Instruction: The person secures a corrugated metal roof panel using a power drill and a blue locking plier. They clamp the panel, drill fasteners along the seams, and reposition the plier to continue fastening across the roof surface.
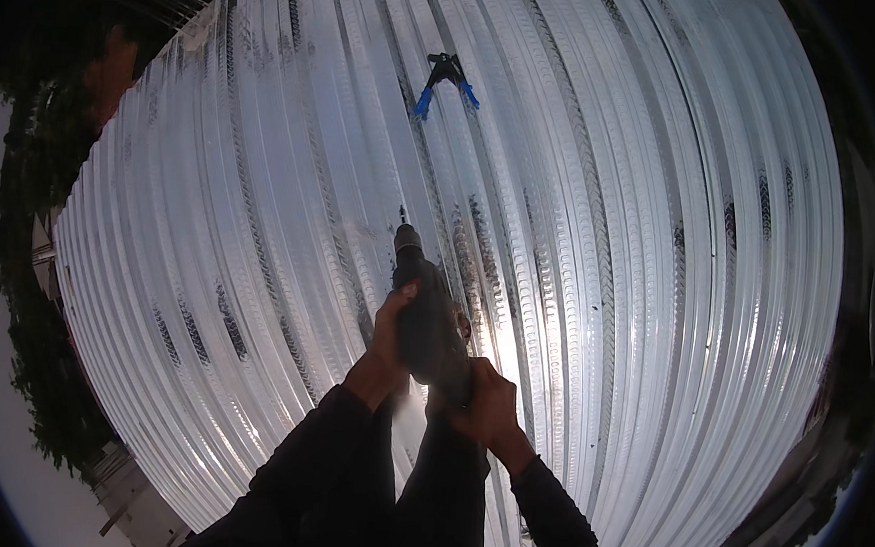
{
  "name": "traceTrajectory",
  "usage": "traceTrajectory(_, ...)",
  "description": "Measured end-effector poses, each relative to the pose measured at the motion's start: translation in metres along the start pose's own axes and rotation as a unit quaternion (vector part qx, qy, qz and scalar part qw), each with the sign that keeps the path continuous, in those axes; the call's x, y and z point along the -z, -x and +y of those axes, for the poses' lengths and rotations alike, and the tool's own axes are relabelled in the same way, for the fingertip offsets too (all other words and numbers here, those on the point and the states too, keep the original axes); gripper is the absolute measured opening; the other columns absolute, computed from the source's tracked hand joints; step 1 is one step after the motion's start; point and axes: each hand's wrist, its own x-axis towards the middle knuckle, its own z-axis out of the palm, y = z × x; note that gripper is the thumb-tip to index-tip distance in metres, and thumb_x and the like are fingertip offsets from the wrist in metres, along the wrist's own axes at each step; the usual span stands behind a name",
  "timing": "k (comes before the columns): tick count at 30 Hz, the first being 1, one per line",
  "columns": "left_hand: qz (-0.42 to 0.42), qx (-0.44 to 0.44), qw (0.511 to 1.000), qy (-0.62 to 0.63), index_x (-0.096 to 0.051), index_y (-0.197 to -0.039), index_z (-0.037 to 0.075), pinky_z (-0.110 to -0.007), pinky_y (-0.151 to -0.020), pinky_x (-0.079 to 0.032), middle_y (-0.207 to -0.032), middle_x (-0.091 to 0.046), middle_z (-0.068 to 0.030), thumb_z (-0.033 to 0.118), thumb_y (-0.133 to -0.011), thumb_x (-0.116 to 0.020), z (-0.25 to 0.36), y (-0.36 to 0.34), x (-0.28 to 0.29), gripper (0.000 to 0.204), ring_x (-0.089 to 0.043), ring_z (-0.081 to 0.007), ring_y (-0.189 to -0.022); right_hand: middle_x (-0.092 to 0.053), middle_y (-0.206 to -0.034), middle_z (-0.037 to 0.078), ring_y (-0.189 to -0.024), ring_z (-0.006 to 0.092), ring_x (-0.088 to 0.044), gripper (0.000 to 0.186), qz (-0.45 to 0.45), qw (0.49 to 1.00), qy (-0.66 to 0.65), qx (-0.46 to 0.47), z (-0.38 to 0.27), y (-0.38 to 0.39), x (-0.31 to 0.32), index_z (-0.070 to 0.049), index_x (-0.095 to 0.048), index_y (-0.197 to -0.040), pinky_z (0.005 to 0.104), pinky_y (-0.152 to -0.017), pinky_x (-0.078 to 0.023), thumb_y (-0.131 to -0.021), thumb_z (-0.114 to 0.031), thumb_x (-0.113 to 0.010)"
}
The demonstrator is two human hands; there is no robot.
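Gripping a drill [423,308], left hand [388,346] and right hand [484,407] press it onto corrugated sheet [610,234].

The corrugated metal sheeting [600,233] is silver-white, patterned with parallel ribs and narrow bands of fine embossed ridges; dark streaks mark several ribs, and a bright white glare lies near its lower centre. The power drill [425,313] is dark grey to black. The clamp tool [446,79] lying on the sheeting has a black body with blue handles. The sleeves [345,478] are black. The foliage [31,279] at the left is dark green.
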Motion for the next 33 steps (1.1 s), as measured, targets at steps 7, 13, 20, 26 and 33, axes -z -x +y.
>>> traceTrajectory(7, 0.036, -0.012, 0.999, 0.005, -0.058, -0.122, 0.008, -0.044, -0.084, -0.058, -0.106, -0.067, -0.0106, 0.036, -0.091, -0.065, 0.086, -0.072, -0.006, 0.042, -0.068, -0.0281, -0.096, -0.065, -0.106, 0.020, -0.088, 0.0432, -0.069, 0.065, 0.001, 0.999, 0.042, -0.034, -0.035, -0.100, 0.013, -0.003, -0.056, -0.120, 0.0508, -0.076, -0.058, -0.070, -0.035, -0.083)
traceTrajectory(13, -0.051, 0.108, 0.991, 0.056, -0.059, -0.124, 0.009, -0.044, -0.083, -0.058, -0.108, -0.066, -0.0092, 0.033, -0.089, -0.067, 0.166, -0.179, -0.005, 0.043, -0.067, -0.0268, -0.096, -0.063, -0.107, 0.021, -0.085, 0.0445, -0.067, 0.072, -0.015, 0.994, 0.106, -0.038, -0.026, -0.214, 0.018, 0.000, -0.053, -0.126, 0.0524, -0.073, -0.057, -0.068, -0.030, -0.081)
traceTrajectory(20, -0.058, 0.068, 0.992, 0.093, -0.062, -0.117, 0.006, -0.045, -0.082, -0.058, -0.096, -0.068, -0.0125, 0.037, -0.091, -0.061, 0.238, -0.277, -0.003, 0.041, -0.068, -0.0296, -0.086, -0.063, -0.105, 0.021, -0.078, 0.0444, -0.068, 0.058, 0.019, 0.991, 0.114, -0.061, -0.046, -0.339, 0.016, -0.001, -0.054, -0.124, 0.0525, -0.068, -0.058, -0.074, -0.023, -0.075)
traceTrajectory(26, -0.035, 0.124, 0.989, 0.070, -0.063, -0.122, 0.007, -0.041, -0.083, -0.058, -0.107, -0.071, -0.0112, 0.042, -0.094, -0.053, 0.276, -0.327, -0.002, 0.046, -0.070, -0.0269, -0.091, -0.062, -0.099, 0.021, -0.076, 0.0434, -0.068, 0.060, -0.025, 0.988, 0.113, -0.106, -0.056, -0.404, 0.032, -0.002, -0.051, -0.129, 0.0533, -0.066, -0.057, -0.077, -0.022, -0.073)
traceTrajectory(33, 0.025, 0.134, 0.989, 0.063, -0.064, -0.122, 0.006, -0.041, -0.087, -0.057, -0.107, -0.071, -0.0130, 0.045, -0.095, -0.052, 0.275, -0.378, 0.015, 0.049, -0.070, -0.0275, -0.095, -0.063, -0.094, 0.021, -0.072, 0.0431, -0.068, 0.094, -0.015, 0.990, 0.102, -0.099, -0.019, -0.446, 0.033, -0.006, -0.025, -0.157, 0.0534, -0.065, -0.058, -0.079, -0.024, -0.073)
